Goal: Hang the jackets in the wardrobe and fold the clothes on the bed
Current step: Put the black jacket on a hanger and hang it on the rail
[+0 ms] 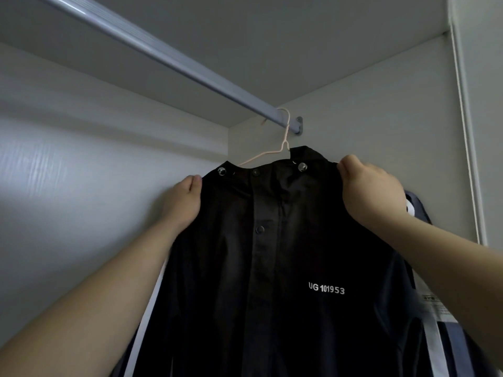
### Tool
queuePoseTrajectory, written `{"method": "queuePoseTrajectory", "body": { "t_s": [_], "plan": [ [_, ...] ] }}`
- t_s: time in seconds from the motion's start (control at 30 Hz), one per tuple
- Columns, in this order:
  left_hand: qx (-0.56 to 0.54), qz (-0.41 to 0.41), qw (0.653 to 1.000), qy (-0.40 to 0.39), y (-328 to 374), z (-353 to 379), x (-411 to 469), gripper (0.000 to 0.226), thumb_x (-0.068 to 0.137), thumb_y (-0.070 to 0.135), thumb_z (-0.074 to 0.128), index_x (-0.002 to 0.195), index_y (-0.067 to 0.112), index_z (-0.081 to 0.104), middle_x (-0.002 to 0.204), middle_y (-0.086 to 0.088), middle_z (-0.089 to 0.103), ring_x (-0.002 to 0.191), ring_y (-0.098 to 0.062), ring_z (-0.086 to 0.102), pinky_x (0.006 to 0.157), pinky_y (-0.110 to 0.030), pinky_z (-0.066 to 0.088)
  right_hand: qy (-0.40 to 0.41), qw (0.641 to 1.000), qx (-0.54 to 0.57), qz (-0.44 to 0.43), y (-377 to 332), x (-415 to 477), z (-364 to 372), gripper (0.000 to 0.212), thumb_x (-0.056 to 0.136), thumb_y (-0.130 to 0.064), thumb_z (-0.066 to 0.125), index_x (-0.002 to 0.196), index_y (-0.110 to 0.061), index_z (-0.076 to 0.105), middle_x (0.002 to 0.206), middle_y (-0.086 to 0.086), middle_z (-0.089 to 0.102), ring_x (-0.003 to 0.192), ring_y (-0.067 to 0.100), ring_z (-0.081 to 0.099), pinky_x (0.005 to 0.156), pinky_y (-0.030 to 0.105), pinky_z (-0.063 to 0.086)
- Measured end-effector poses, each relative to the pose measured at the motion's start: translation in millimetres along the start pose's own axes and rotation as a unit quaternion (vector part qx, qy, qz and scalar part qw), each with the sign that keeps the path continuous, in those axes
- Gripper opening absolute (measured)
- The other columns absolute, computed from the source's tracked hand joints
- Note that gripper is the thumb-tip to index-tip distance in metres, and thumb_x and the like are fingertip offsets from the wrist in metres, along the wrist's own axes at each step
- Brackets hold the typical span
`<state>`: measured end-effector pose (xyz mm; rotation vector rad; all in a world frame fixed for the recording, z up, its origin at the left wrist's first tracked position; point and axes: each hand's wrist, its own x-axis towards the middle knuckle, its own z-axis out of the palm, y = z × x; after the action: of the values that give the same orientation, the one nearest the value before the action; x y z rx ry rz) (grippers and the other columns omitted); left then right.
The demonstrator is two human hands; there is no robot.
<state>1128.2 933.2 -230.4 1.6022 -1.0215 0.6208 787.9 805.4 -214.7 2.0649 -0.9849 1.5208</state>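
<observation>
Below the rail [163, 54], a black jacket [272, 254] hangs on a pale hanger [285, 144]. The left hand [182, 202] and right hand [370, 191] pinch its shoulders with curled fingers.

The light is dim and cool, a flat grey throughout. A soft sheen lies on the left wall [40, 170] and a bright streak runs along the rail [152, 50], so the light seems to fall from the viewer's side. The top board [245, 63] darkens toward the back corner. The black jacket [272, 268] is underexposed: its folds almost vanish, and only the snaps [302, 167] and white lettering [326, 288] stand out. Wide-angle distortion bends the right-hand frame [468, 131]. The lower corners look soft.
</observation>
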Motion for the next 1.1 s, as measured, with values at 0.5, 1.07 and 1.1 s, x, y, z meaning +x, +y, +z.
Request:
{"method": "queuePoseTrajectory", "body": {
  "t_s": [0.5,1.07,1.1],
  "plan": [
    [-0.011,0.081,0.997,0.009,27,18,19,0.042,0.108,0.043,0.035,0.107,0.015,0.067,0.104,-0.008,0.07,0.101,-0.032,0.062,0.09,-0.045,0.052,-0.047,0.997,-0.004,-0.066,23,-2,-19,0.007,0.106,-0.024,0.043,0.099,-0.023,0.041,0.073,0.009,0.049,0.058,0.03,0.04,0.053,0.035,0.038],
    [0.04,0.148,0.988,-0.005,28,5,8,0.038,0.101,0.05,0.052,0.094,0.016,0.067,0.091,0.0,0.069,0.087,-0.022,0.062,0.08,-0.041,0.052,0.045,0.998,-0.022,-0.032,49,-36,-36,0.015,0.103,-0.012,0.042,0.09,-0.015,0.038,0.08,0.007,0.046,0.07,0.034,0.043,0.065,0.038,0.029],
    [0.053,0.141,0.988,-0.018,22,2,5,0.04,0.101,0.05,0.052,0.095,0.014,0.066,0.089,-0.001,0.068,0.085,-0.024,0.061,0.079,-0.043,0.052,0.068,0.996,-0.033,-0.037,50,-37,-36,0.017,0.103,-0.01,0.043,0.088,-0.016,0.037,0.079,0.009,0.048,0.072,0.036,0.045,0.068,0.039,0.028]
  ]
}}
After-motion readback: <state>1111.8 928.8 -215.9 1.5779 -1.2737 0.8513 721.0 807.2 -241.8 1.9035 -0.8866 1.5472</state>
